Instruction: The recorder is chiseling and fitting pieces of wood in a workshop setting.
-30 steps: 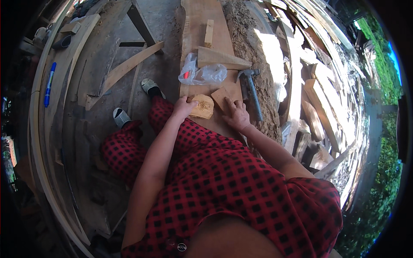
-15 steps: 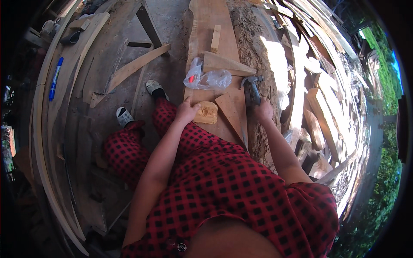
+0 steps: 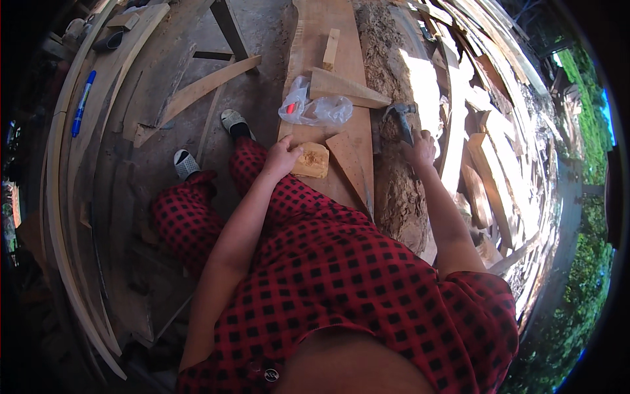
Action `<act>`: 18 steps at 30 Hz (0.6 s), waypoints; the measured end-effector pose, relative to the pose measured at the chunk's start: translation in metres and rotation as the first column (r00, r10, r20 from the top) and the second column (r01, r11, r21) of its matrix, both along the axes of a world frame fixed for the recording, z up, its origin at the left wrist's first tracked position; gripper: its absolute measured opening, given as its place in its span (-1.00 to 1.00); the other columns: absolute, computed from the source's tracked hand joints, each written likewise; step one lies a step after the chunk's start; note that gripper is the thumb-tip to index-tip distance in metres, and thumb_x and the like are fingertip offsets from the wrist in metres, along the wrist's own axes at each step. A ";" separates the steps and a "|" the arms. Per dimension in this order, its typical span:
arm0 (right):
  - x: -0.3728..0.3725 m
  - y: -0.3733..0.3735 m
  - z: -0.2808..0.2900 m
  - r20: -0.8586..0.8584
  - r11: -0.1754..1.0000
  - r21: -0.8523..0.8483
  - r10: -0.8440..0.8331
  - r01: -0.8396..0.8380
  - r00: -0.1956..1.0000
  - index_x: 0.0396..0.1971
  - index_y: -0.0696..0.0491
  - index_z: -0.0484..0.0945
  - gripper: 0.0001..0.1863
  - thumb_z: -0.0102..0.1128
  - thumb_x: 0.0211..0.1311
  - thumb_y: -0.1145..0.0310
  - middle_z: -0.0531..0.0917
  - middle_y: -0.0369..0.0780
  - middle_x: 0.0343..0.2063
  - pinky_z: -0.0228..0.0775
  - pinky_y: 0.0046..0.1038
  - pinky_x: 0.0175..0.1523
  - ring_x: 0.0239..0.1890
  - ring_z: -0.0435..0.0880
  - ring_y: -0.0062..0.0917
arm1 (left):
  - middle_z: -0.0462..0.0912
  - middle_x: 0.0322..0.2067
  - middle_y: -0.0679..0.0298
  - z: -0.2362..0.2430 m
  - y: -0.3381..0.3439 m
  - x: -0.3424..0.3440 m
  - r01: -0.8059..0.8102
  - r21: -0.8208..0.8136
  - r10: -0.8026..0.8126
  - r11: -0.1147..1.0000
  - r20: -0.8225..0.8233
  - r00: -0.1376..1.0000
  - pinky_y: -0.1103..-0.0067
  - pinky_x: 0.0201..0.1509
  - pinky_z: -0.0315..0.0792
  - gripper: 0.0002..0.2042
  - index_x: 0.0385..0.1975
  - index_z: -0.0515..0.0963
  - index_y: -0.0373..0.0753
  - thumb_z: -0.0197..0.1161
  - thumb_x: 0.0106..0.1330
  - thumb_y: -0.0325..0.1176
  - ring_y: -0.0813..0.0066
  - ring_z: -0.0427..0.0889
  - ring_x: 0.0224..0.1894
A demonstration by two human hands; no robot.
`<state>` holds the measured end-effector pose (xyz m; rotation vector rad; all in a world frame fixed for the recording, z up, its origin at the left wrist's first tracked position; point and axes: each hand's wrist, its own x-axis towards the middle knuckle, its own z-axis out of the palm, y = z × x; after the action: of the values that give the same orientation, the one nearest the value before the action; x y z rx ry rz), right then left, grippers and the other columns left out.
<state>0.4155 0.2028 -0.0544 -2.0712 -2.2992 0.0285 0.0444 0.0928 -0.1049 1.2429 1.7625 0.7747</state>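
Note:
My left hand (image 3: 282,157) is closed on the left edge of a small pale wooden block (image 3: 312,159) with a rough patch in its middle, resting on a long board (image 3: 328,16). My right hand (image 3: 420,151) grips a steel claw hammer (image 3: 403,115) over the bark-covered log (image 3: 397,197) beside the board. A flat wooden offcut (image 3: 346,163) lies at an angle right of the block. Beyond them are a clear plastic bag (image 3: 328,110) with something red inside, a tapered wood piece (image 3: 348,89) and a short stick (image 3: 331,47).
A pile of sunlit timber offcuts (image 3: 485,184) fills the right side. At left are long planks (image 3: 65,197), a blue marker (image 3: 83,103) and an angled wooden frame (image 3: 228,36). My legs and sandals (image 3: 186,162) are below left of the board.
My right hand has left the flat offcut and taken hold of the hammer, moving it slightly rightward. My left hand stays at the small block.

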 end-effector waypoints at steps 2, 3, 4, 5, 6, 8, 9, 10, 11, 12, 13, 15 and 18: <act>-0.022 -0.005 0.008 -0.040 0.975 0.203 0.103 -0.093 0.994 -0.23 0.06 0.46 -0.68 0.14 -0.05 0.31 0.58 -0.03 -0.23 0.40 -0.19 -0.04 -0.14 0.57 -0.13 | 0.59 -0.15 -0.08 0.002 -0.003 0.001 -0.037 0.073 0.034 0.997 0.041 0.999 0.47 -0.03 0.45 -0.46 0.10 0.33 -0.46 0.23 0.17 -0.26 0.22 0.61 -0.12; -0.028 -0.008 0.000 -0.039 0.976 0.198 0.095 -0.086 0.995 -0.23 0.06 0.46 -0.68 0.14 -0.05 0.31 0.58 -0.03 -0.23 0.40 -0.19 -0.04 -0.14 0.57 -0.13 | 0.59 -0.14 -0.07 0.010 -0.002 0.005 -0.103 0.048 0.095 0.994 0.136 0.986 0.48 -0.03 0.45 -0.48 0.10 0.33 -0.46 0.23 0.18 -0.30 0.25 0.61 -0.12; -0.035 -0.009 -0.013 -0.096 0.999 -0.038 0.021 -0.024 0.995 -0.21 0.06 0.44 -0.67 0.15 -0.04 0.32 0.59 -0.02 -0.24 0.42 -0.18 -0.04 -0.15 0.59 -0.12 | 0.59 -0.14 -0.06 0.019 -0.001 0.009 -0.167 0.015 0.159 0.986 0.226 0.961 0.50 -0.03 0.45 -0.50 0.10 0.33 -0.47 0.22 0.20 -0.33 0.28 0.61 -0.11; -0.047 -0.008 -0.020 -0.140 0.963 -0.270 -0.050 0.010 0.989 -0.19 0.06 0.41 -0.65 0.15 -0.04 0.34 0.61 -0.01 -0.24 0.43 -0.17 -0.05 -0.15 0.61 -0.12 | 0.59 -0.14 -0.06 0.017 -0.002 0.006 -0.175 0.016 0.167 0.985 0.222 0.961 0.50 -0.03 0.45 -0.50 0.10 0.33 -0.47 0.22 0.20 -0.33 0.28 0.61 -0.11; -0.058 -0.008 -0.023 -0.145 0.963 -0.270 -0.040 0.000 0.989 -0.19 0.06 0.41 -0.65 0.15 -0.04 0.34 0.61 -0.01 -0.24 0.43 -0.17 -0.05 -0.15 0.61 -0.12 | 0.59 -0.14 -0.05 0.012 -0.003 0.003 -0.198 0.018 0.185 0.980 0.288 0.940 0.52 -0.03 0.44 -0.50 0.11 0.32 -0.47 0.21 0.20 -0.35 0.31 0.60 -0.11; -0.072 -0.011 -0.031 -0.067 0.935 -0.351 -0.084 0.055 0.994 -0.20 0.10 0.39 -0.67 0.13 -0.02 0.36 0.62 0.02 -0.25 0.46 -0.17 -0.07 -0.17 0.62 -0.10 | 0.59 -0.13 -0.04 0.012 -0.006 -0.001 -0.223 0.015 0.204 0.975 0.349 0.915 0.53 -0.03 0.44 -0.50 0.11 0.32 -0.46 0.21 0.21 -0.36 0.35 0.60 -0.11; -0.074 -0.009 -0.036 -0.069 0.933 -0.355 -0.083 0.053 0.994 -0.20 0.10 0.39 -0.67 0.13 -0.02 0.36 0.62 0.02 -0.25 0.46 -0.17 -0.07 -0.17 0.62 -0.10 | 0.59 -0.15 -0.02 0.017 -0.006 0.002 -0.211 0.005 0.199 0.978 0.313 0.929 0.54 -0.04 0.44 -0.51 0.11 0.32 -0.46 0.21 0.21 -0.36 0.37 0.59 -0.13; -0.077 -0.004 -0.040 -0.077 0.928 -0.363 -0.114 0.079 0.990 -0.18 0.10 0.40 -0.62 0.17 -0.05 0.34 0.62 0.02 -0.24 0.44 -0.19 -0.04 -0.14 0.61 -0.11 | 0.60 -0.17 0.00 0.022 -0.006 0.004 -0.198 -0.006 0.192 0.980 0.278 0.941 0.54 -0.05 0.45 -0.51 0.11 0.32 -0.46 0.21 0.21 -0.36 0.39 0.59 -0.14; -0.080 0.000 -0.042 -0.084 0.924 -0.370 -0.138 0.098 0.987 -0.17 0.11 0.40 -0.58 0.21 -0.09 0.31 0.62 0.02 -0.24 0.42 -0.21 -0.01 -0.12 0.60 -0.13 | 0.60 -0.17 0.00 0.022 -0.008 0.003 -0.206 -0.008 0.200 0.978 0.275 0.940 0.54 -0.05 0.45 -0.51 0.11 0.32 -0.46 0.21 0.21 -0.36 0.39 0.59 -0.14; -0.080 0.004 -0.043 -0.085 0.923 -0.373 -0.131 0.091 0.988 -0.17 0.11 0.40 -0.58 0.21 -0.09 0.31 0.62 0.02 -0.24 0.42 -0.21 -0.01 -0.12 0.60 -0.13 | 0.60 -0.19 0.01 0.022 -0.008 0.003 -0.214 -0.027 0.212 0.976 0.308 0.928 0.55 -0.06 0.45 -0.52 0.09 0.34 -0.46 0.21 0.21 -0.36 0.40 0.59 -0.16; -0.078 0.008 -0.043 -0.094 0.920 -0.384 -0.121 0.076 0.988 -0.16 0.12 0.41 -0.57 0.21 -0.09 0.32 0.61 0.03 -0.22 0.42 -0.22 0.00 -0.10 0.59 -0.13 | 0.61 -0.21 0.03 0.023 -0.008 0.002 -0.220 -0.045 0.222 0.974 0.341 0.913 0.55 -0.08 0.45 -0.53 0.08 0.35 -0.45 0.22 0.21 -0.35 0.42 0.59 -0.18; -0.075 0.012 -0.043 -0.096 0.918 -0.393 -0.095 0.050 0.991 -0.15 0.13 0.42 -0.57 0.21 -0.09 0.32 0.61 0.04 -0.21 0.42 -0.23 0.01 -0.08 0.58 -0.13 | 0.61 -0.23 0.05 0.017 -0.008 0.000 -0.233 -0.038 0.232 0.972 0.338 0.912 0.56 -0.09 0.45 -0.53 0.07 0.37 -0.45 0.22 0.20 -0.34 0.43 0.59 -0.20; -0.079 0.013 -0.032 -0.122 0.893 -0.438 -0.169 0.100 0.978 -0.09 0.24 0.39 -0.55 0.10 0.04 0.28 0.56 0.09 -0.10 0.38 -0.28 0.10 0.00 0.55 -0.15 | 0.62 -0.26 0.08 0.008 -0.007 -0.002 -0.239 -0.017 0.230 0.971 0.337 0.913 0.57 -0.12 0.44 -0.54 0.05 0.38 -0.46 0.23 0.20 -0.34 0.45 0.58 -0.23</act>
<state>0.3370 0.2154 -0.0867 -2.3118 -2.1980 0.7334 0.0427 0.0861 -0.0965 0.8579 1.6351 1.0824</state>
